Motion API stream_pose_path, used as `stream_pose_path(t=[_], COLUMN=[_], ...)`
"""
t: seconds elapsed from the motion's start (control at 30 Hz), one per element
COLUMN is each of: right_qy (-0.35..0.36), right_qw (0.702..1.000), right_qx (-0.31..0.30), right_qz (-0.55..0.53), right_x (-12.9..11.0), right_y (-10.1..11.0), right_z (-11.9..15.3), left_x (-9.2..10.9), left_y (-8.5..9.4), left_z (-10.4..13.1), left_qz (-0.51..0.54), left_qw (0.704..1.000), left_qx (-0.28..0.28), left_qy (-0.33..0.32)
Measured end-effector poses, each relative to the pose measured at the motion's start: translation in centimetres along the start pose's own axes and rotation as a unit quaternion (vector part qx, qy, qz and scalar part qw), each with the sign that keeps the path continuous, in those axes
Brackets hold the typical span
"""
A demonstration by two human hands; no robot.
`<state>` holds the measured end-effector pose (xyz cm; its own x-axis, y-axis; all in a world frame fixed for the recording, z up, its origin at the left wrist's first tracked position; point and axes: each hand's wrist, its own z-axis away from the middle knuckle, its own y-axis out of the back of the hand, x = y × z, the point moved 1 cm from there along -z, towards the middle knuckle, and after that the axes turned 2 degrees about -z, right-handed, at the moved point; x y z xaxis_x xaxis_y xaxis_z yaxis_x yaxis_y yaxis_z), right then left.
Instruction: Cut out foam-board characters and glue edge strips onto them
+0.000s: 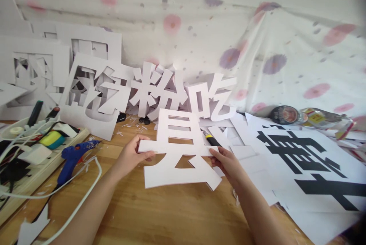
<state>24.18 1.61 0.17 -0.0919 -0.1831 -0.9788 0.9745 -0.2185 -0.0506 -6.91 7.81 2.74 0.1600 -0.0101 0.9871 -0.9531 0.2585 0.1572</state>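
A white cut-out character (174, 176) is held up over the wooden table, facing the camera, with slots in its upper part. My left hand (137, 153) pinches the left end of its wide bar, thumb in front. The right end of the same bar is between the thumb and fingers of my right hand (224, 161). Behind it stand more white cut-out characters, one (157, 88) at the centre and another (211, 98) to its right. A cutter with a black and yellow handle (211, 140) lies just behind my right hand.
A blue glue gun (68, 161) and a power strip (48, 172) with cables are at the left. White offcut sheets (94, 96) lean behind. On the right lie printed sheets (286, 195) and a bottle (320, 117). A flowered plastic sheet (194, 39) hangs at the back.
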Motion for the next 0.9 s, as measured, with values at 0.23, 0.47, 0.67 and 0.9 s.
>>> stream_pose_path(t=[0.23,0.47,0.67,0.9], right_qy=[0.0,0.013,0.036,0.054], right_qw=[1.0,1.0,0.999,0.996], right_qx=[-0.004,0.001,0.016,0.038], right_qz=[0.003,0.017,0.037,0.052], right_x=[0.09,0.33,0.27,0.05], right_y=[0.3,0.4,0.28,0.08], right_z=[-0.15,-0.21,-0.17,-0.01], left_x=[0.27,-0.13,-0.17,-0.47], left_y=[0.12,0.05,-0.11,-0.09], left_z=[0.39,0.11,0.25,-0.04], left_qz=[-0.065,-0.077,-0.059,-0.066], left_qw=[0.997,0.996,0.997,0.997], left_qx=[-0.017,-0.005,-0.014,-0.009], left_qy=[-0.043,-0.04,-0.042,-0.038])
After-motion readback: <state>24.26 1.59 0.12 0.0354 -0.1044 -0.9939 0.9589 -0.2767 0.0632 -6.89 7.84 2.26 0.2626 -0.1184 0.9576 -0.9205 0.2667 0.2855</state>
